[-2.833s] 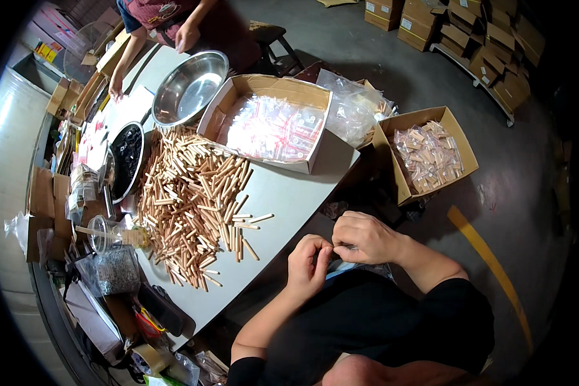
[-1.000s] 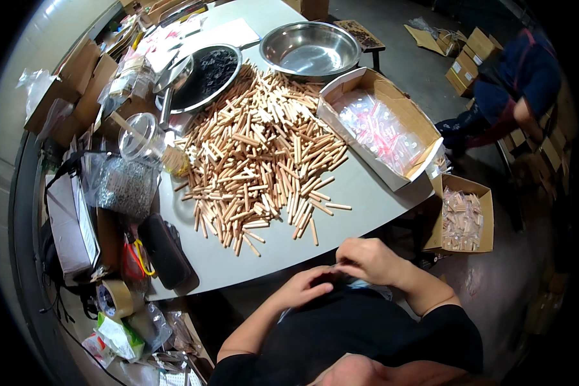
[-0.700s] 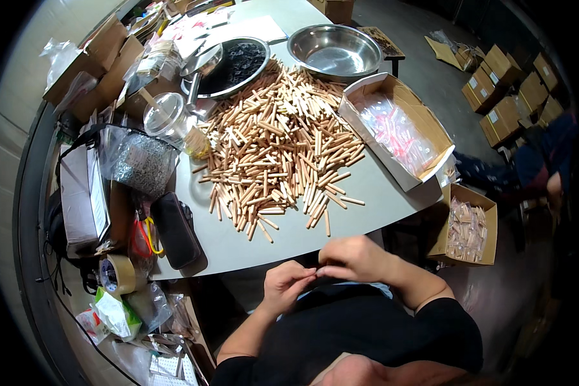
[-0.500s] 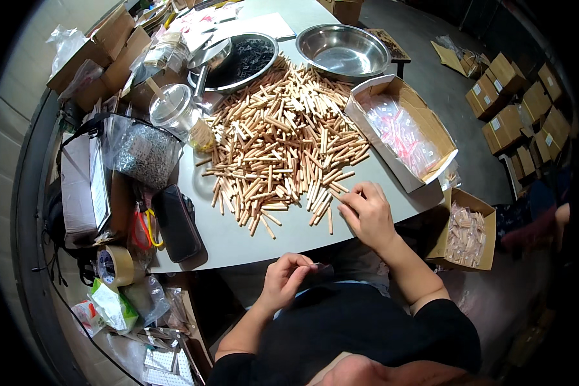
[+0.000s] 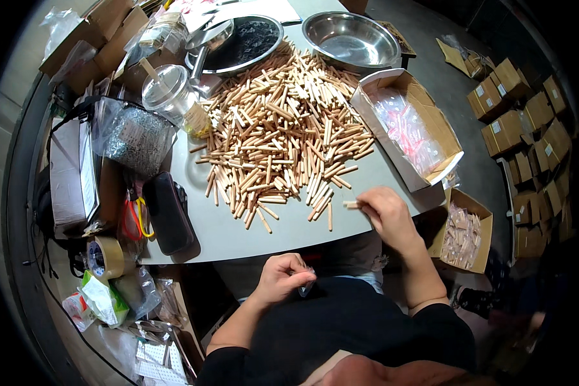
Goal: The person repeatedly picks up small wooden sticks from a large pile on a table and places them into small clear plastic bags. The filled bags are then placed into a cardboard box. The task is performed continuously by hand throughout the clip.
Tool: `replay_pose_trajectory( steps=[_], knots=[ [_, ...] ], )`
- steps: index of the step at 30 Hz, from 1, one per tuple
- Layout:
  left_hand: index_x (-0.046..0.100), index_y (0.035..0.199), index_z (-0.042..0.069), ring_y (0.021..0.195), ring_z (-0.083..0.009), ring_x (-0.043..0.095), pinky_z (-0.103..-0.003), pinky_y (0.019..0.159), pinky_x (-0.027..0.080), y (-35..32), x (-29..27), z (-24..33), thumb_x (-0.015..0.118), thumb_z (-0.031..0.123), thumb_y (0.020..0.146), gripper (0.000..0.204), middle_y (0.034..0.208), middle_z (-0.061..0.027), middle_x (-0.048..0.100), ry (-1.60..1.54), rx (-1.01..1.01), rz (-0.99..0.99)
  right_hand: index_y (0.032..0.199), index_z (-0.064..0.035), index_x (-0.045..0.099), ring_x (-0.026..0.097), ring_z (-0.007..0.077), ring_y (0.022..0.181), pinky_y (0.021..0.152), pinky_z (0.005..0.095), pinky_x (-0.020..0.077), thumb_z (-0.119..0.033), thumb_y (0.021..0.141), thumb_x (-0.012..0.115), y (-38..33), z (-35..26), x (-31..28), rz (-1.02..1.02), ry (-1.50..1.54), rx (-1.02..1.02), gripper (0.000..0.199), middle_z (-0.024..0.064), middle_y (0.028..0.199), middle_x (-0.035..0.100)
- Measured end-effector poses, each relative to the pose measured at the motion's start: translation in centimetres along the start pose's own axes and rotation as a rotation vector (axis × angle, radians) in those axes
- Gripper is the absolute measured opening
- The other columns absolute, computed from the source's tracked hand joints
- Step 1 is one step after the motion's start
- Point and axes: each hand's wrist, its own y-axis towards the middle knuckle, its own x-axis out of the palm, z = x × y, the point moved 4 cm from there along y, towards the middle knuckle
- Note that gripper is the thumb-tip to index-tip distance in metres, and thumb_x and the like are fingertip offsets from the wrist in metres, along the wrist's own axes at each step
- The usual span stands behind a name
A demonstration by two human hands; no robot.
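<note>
A large heap of short wooden dowels (image 5: 283, 135) covers the middle of the table. At the table's front edge, to the right of the heap, my right hand (image 5: 389, 217) is closed on a wooden dowel (image 5: 352, 204); its end sticks out to the left of the fingers, and whether more than one is held I cannot tell. Close to my body, below the table edge, my left hand (image 5: 282, 276) pinches a small transparent plastic bag (image 5: 307, 283). An open cardboard box (image 5: 431, 116) with small transparent and pink bags stands right of the heap.
Two steel bowls stand at the back: one holds dark pieces (image 5: 251, 45), the other (image 5: 350, 38) is shiny. Left are a lidded plastic cup (image 5: 167, 93), a dark phone (image 5: 167, 215) and scissors (image 5: 137, 219). A carton of bagged dowels (image 5: 460, 238) sits below right.
My right hand has drawn away from the heap, rightward and slightly nearer, with a dowel in its fingers. My left hand still pinches the bag, which hangs differently. The whole view has shifted a little.
</note>
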Motion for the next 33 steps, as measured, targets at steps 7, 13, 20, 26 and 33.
replay_pose_trajectory(
  steps=[7,13,20,26,33],
  knots=[
    [0.071,0.104,-0.002,0.092,-0.0103,0.06,-0.024,0.079,0.048,0.5,1.4,-0.2,0.068,0.004,0.09,0.016,0.101,-0.0072,0.067,0.009,0.019,-0.151,0.113,-0.0064,0.065,0.06,0.0321,0.098,0.086,0.0397,0.0505,-0.003,0.083,0.062,1.0,-1.7,2.5,-0.263,0.113,-0.212,0.031,0.0127,0.103,0.061],
    [0.062,0.084,-0.002,0.081,-0.0109,0.066,-0.022,0.069,0.05,-0.1,0.7,-2.3,0.073,0.005,0.087,0.013,0.099,-0.012,0.072,-0.223,-0.183,-0.133,0.112,-0.0075,0.065,0.057,0.0332,0.098,0.085,0.0392,0.0497,-0.002,0.081,0.07,2.2,-1.9,3.4,-0.202,0.15,-0.214,0.032,0.0129,0.104,0.055],
    [0.057,0.087,0.007,0.067,-0.0024,0.048,-0.019,0.06,0.039,1.5,2.7,-2.7,0.078,0.012,0.084,0.022,0.076,0.0065,0.054,-0.263,-0.419,-0.186,0.108,-0.0069,0.066,0.055,0.0317,0.1,0.086,0.0382,0.0484,-0.003,0.08,0.073,2.6,-2.3,2.9,-0.231,0.111,-0.137,0.03,0.0128,0.103,0.054],
    [0.055,0.087,0.011,0.066,-0.0035,0.047,-0.019,0.059,0.038,3.3,4.4,-3.7,0.079,0.011,0.082,0.024,0.076,0.0068,0.053,-0.538,-0.528,-0.256,0.105,-0.0065,0.067,0.056,0.0319,0.099,0.087,0.0384,0.048,-0.003,0.081,0.07,2.4,-2.2,2.7,-0.293,0.135,-0.103,0.024,0.0128,0.103,0.055],
    [0.057,0.095,0.009,0.079,-0.0108,0.055,-0.024,0.077,0.047,4.2,5.2,-4.1,0.075,0.015,0.088,0.02,0.083,0.0006,0.056,-0.836,-0.651,-0.207,0.1,-0.0055,0.069,0.057,0.0313,0.101,0.088,0.0382,0.0488,0.002,0.078,0.066,0.8,-2.5,2.6,-0.377,0.212,-0.147,0.023,0.0118,0.104,0.058]
  ],
)
